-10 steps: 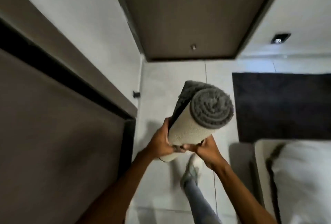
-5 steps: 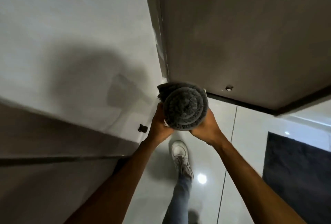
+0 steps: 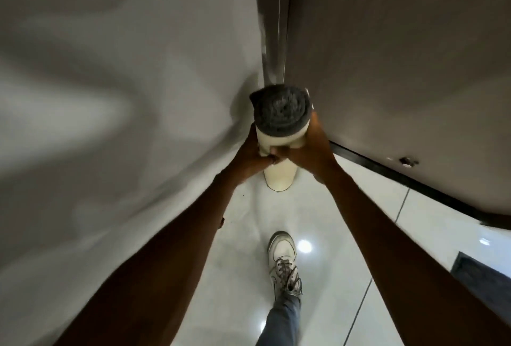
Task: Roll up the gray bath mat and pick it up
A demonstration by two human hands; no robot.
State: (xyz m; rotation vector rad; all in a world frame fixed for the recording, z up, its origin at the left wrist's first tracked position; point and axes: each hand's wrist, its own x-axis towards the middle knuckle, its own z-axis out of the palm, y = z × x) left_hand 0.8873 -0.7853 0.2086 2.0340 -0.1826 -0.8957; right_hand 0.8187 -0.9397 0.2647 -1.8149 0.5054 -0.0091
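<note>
The gray bath mat is a tight roll, held upright above the floor in the middle of the view. Its gray pile spirals at the top end and its cream backing faces me. My left hand wraps the roll's left side. My right hand wraps the right side, and the fingers of both meet at the front. The roll's lower end shows below my hands, clear of the white floor.
A white wall fills the left. A brown door with a dark bottom edge stands at the right, close behind the roll. My white sneaker steps on glossy white tiles. A dark rug corner lies at the right edge.
I have walked and turned left toward the wall and door corner, carrying the roll. The roll went from tilted to upright. The dark rug has slid almost out of view.
</note>
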